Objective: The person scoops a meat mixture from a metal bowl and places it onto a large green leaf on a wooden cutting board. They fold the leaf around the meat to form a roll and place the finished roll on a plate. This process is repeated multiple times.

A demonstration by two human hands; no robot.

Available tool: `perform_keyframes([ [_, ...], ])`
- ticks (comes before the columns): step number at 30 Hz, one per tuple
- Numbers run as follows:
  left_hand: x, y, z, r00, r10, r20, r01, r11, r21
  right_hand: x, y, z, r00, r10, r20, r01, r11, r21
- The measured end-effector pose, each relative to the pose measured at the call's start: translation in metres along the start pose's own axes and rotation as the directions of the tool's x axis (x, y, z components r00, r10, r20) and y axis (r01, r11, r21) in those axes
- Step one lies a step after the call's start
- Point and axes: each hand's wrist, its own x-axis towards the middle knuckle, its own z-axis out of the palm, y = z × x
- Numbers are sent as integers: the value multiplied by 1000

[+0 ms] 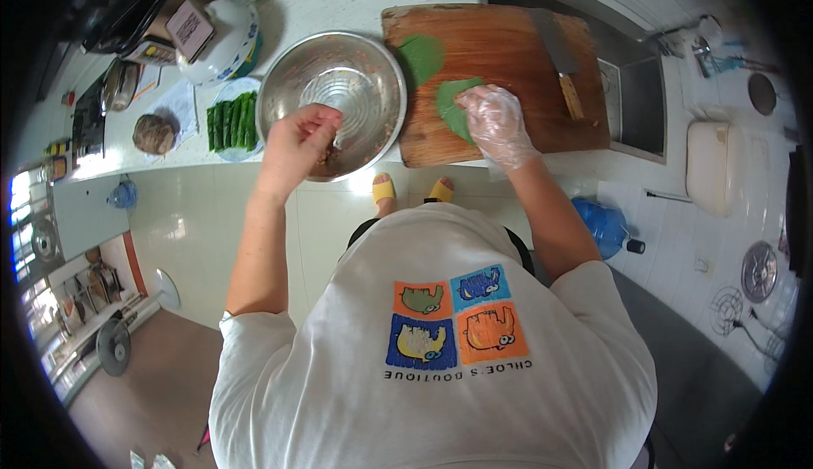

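Observation:
My left hand (302, 142) is held above the near left part of a metal mixing bowl (286, 66), its fingertips close together; whether they pinch anything I cannot tell. Some brown, crumbly food (329, 155) shows in the bowl by the wrist. In a clear plastic glove, my right hand (497, 120) rests on a green leaf-like sheet (452, 107) on the wooden cutting board (432, 142), and what lies under its fingers is hidden. A second green sheet (421, 59) lies at the board's left edge.
A cleaver with a wooden handle (570, 95) lies on the board's right side. Beyond that is a sink (641, 113). Left of the bowl, green rolls (232, 123) lie on a plate (238, 153), with a brown round object (154, 134) on a cloth farther left. A white enamel pot (222, 40) stands behind.

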Motion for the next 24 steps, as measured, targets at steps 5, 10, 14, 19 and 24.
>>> perform_keyframes([
  [5, -34, -51, -54, 976, -88, -198, 79, 995, -55, 37, -70, -7, 989, -92, -114, 114, 972, 205],
  [10, -74, -77, -58, 929, -299, -220, 297, 954, -40, 54, -116, 67, 940, -264, 217, 163, 905, 394],
  [14, -87, -92, -40, 880, -469, -71, 453, 875, -169, 68, -139, 132, 852, -288, 437, 61, 884, 464],
  [19, -87, -98, -18, 863, -505, 0, 470, 802, -368, 77, -142, 170, 788, -304, 535, 124, 930, 346],
  [24, -85, -108, -15, 887, -462, 13, 419, 792, -444, 91, -153, 159, 702, -267, 660, -40, 911, 411],
])
